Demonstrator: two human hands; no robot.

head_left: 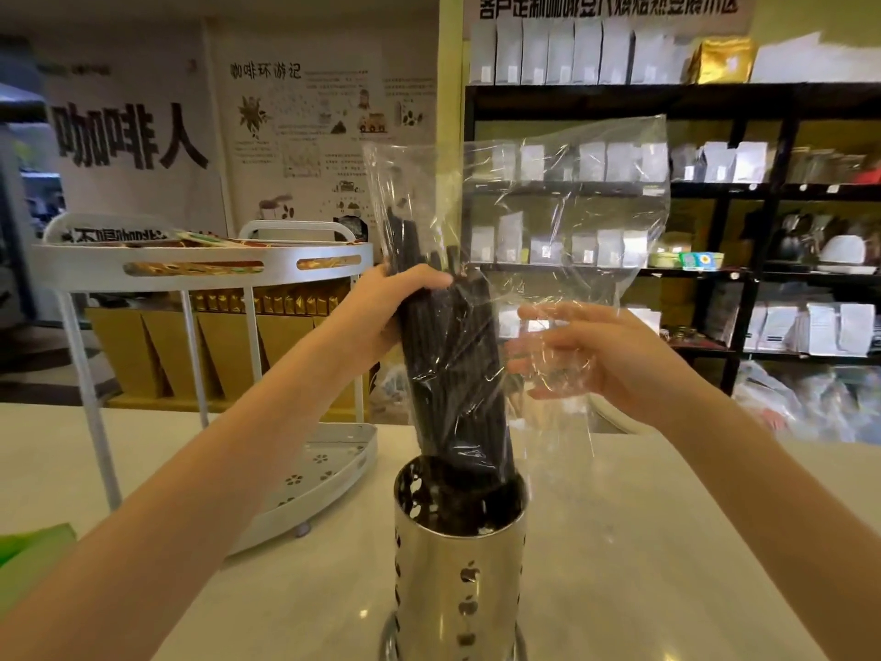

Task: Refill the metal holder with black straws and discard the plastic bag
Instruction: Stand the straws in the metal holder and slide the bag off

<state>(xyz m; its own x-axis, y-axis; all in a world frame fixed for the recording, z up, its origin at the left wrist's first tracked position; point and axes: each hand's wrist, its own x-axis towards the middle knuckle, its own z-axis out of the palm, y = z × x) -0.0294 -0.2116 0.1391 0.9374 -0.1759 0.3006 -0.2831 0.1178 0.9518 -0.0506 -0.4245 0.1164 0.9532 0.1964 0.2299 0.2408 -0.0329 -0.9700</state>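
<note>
A perforated metal holder (460,560) stands on the pale counter at the bottom centre. A bundle of black straws (453,369) inside a clear plastic bag (572,202) is held upright over it, the lower ends dipping into the holder's mouth. My left hand (400,302) grips the bundle through the bag near its upper half. My right hand (586,355) is beside the bundle on the right, fingers spread against the loose plastic. The bag's empty part billows up and right.
A white two-tier rack (200,264) stands on the counter (667,541) at the left, its lower tray (329,465) close to the holder. A green object (28,551) lies at the left edge. Dark shelves (715,193) with white pouches fill the background right.
</note>
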